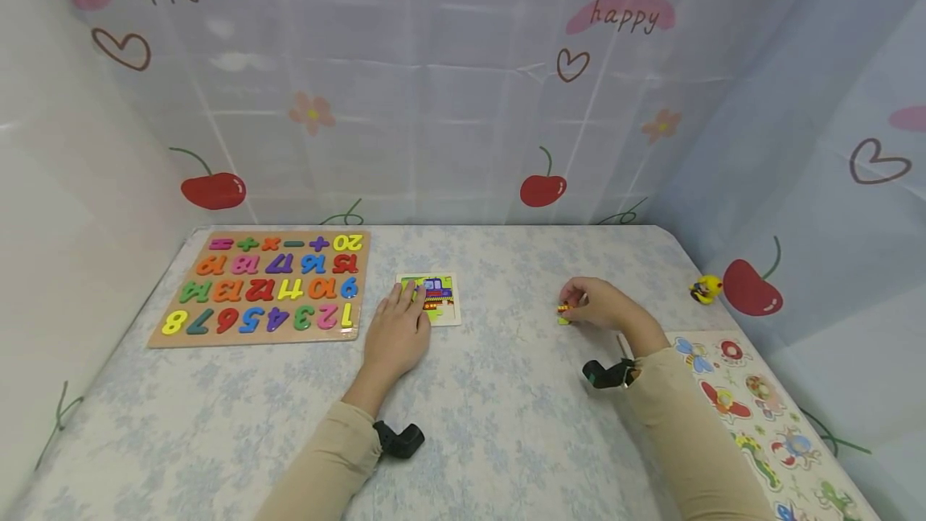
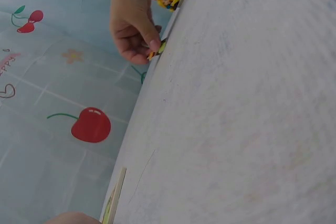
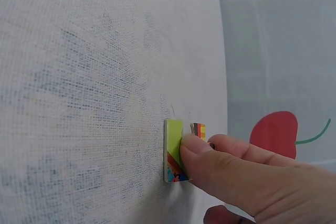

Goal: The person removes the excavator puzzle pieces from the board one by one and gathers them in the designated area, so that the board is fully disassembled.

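The puzzle tray (image 1: 446, 321) was partly covered on the counter (image 1: 492, 416) by the left hand (image 1: 398, 328), fingers extended, apparently for steadying. Well right of the tray, a red-and-yellow piece (image 3: 200, 130) was pinched by the right hand (image 1: 596, 302) beside a lime piece (image 3: 174, 136), presumably for fine control.

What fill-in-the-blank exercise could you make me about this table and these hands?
The highest number on the number board is ____.
The left hand rests on the picture puzzle, which lies to the number board's ____ in the head view.
The right hand pinches a striped piece; beside its thumb tip, another piece is mostly ____.
Missing words: 20; right; green.
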### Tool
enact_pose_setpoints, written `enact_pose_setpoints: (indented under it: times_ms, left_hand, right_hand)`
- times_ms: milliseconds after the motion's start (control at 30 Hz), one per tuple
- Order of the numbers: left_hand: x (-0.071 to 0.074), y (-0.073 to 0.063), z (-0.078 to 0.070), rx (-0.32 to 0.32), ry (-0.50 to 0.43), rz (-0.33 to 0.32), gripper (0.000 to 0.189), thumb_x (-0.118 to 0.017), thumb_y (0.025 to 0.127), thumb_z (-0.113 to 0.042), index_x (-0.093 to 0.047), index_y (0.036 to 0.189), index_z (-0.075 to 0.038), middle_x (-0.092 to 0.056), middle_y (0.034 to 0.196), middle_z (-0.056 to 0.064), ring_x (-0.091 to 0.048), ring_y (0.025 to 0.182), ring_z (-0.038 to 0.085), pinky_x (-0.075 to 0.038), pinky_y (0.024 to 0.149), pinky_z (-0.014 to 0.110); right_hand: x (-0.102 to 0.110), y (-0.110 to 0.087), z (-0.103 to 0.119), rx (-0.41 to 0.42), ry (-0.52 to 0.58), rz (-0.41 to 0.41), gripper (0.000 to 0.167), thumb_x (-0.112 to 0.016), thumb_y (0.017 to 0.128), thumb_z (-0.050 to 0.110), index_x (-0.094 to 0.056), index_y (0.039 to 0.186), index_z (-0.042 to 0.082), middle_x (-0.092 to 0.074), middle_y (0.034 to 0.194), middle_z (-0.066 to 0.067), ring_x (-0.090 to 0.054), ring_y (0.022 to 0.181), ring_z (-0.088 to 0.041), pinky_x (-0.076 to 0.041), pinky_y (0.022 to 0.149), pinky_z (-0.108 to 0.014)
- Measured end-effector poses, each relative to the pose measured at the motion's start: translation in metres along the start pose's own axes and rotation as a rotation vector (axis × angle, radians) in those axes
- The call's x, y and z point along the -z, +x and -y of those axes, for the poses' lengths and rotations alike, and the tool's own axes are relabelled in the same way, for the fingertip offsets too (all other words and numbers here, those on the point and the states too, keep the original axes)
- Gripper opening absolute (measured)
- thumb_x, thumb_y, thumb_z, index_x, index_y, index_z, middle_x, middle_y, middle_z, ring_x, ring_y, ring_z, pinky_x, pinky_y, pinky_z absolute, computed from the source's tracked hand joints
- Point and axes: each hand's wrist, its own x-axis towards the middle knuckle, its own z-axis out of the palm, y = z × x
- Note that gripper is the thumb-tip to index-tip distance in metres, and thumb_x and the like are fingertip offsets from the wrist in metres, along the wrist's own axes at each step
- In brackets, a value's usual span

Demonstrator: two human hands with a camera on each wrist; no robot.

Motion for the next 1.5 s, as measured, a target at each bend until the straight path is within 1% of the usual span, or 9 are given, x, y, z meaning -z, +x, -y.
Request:
enact_pose_setpoints:
  times_ms: [233,433,533,700,833,1000,1067,1333,1500]
  left_hand:
    - [0.001,-0.001,0.0,-0.003,-0.006,-0.001,0.054,-0.03,0.105,-0.036,-0.031,0.157,-0.018,-0.022,0.166,0.002,-0.011,0.156,0.026,-0.01,0.128,0.046]
    - [0.001,0.0,0.0,-0.003,-0.009,-0.005,0.054,-0.03,0.105,-0.036,-0.031,0.156,-0.018,-0.023,0.166,0.002,-0.011,0.156,0.026,-0.01,0.128,0.046]
    - [0.0,0.0,0.0,-0.002,-0.01,-0.004,0.054,-0.03,0.105,-0.037,-0.031,0.156,-0.019,-0.022,0.166,0.002,-0.01,0.156,0.025,-0.01,0.128,0.046]
    - [0.0,0.0,0.001,0.0,-0.005,0.001,0.055,-0.029,0.105,-0.038,-0.03,0.157,-0.019,-0.021,0.166,0.001,-0.009,0.156,0.025,-0.01,0.128,0.046]
    - [-0.001,0.0,0.001,0.001,0.003,0.0,0.055,-0.029,0.105,-0.038,-0.03,0.157,-0.019,-0.021,0.166,0.001,-0.01,0.156,0.025,-0.01,0.128,0.047]
    - [-0.001,0.0,0.0,-0.001,0.008,0.004,0.055,-0.029,0.105,-0.038,-0.031,0.157,-0.018,-0.021,0.166,0.001,-0.01,0.156,0.026,-0.011,0.127,0.047]
    - [-0.001,0.0,0.0,-0.004,0.01,0.004,0.055,-0.029,0.105,-0.038,-0.031,0.157,-0.019,-0.021,0.166,0.001,-0.01,0.156,0.025,-0.01,0.127,0.047]
    - [-0.002,0.001,0.0,-0.015,0.015,-0.004,0.054,-0.029,0.105,-0.038,-0.032,0.156,-0.019,-0.023,0.166,0.001,-0.012,0.156,0.025,-0.011,0.127,0.047]
    - [0.001,0.0,0.0,-0.021,0.02,-0.017,0.053,-0.031,0.105,-0.035,-0.034,0.156,-0.017,-0.026,0.165,0.002,-0.014,0.156,0.026,-0.013,0.127,0.047]
  right_hand:
    - [0.0,0.002,0.004,0.022,-0.137,-0.031,0.029,-0.078,0.084,0.019,-0.063,0.108,0.01,-0.059,0.099,-0.008,-0.054,0.089,-0.022,-0.046,0.08,-0.039]
    - [-0.009,0.007,0.019,0.107,-0.088,-0.062,0.026,-0.071,0.091,0.021,-0.064,0.113,0.01,-0.061,0.095,-0.005,-0.052,0.076,-0.019,-0.047,0.069,-0.032]
    - [-0.02,0.015,0.032,0.166,-0.089,-0.087,0.026,-0.069,0.093,0.024,-0.066,0.115,0.011,-0.062,0.095,-0.003,-0.053,0.077,-0.017,-0.047,0.07,-0.031]
    - [-0.045,0.032,0.062,0.212,-0.099,-0.087,0.031,-0.068,0.094,0.027,-0.066,0.121,0.012,-0.064,0.1,-0.002,-0.055,0.083,-0.016,-0.05,0.077,-0.032]
    - [-0.066,0.042,0.088,0.242,-0.142,-0.081,0.036,-0.068,0.094,0.032,-0.065,0.126,0.014,-0.064,0.107,0.0,-0.056,0.087,-0.016,-0.052,0.081,-0.033]
    - [-0.084,0.051,0.114,0.321,-0.228,-0.126,0.042,-0.068,0.093,0.035,-0.065,0.129,0.014,-0.063,0.118,-0.002,-0.06,0.109,-0.019,-0.052,0.099,-0.039]
    - [-0.088,0.054,0.12,0.325,-0.27,-0.142,0.044,-0.068,0.093,0.038,-0.065,0.13,0.014,-0.062,0.122,-0.002,-0.059,0.115,-0.02,-0.051,0.102,-0.04]
    - [-0.093,0.061,0.128,0.275,-0.363,-0.114,0.046,-0.067,0.093,0.043,-0.066,0.13,0.016,-0.061,0.12,0.0,-0.058,0.107,-0.017,-0.053,0.092,-0.037]
    - [-0.093,0.065,0.131,0.32,-0.433,-0.12,0.041,-0.068,0.093,0.04,-0.069,0.126,0.015,-0.063,0.115,0.0,-0.059,0.1,-0.016,-0.053,0.088,-0.034]
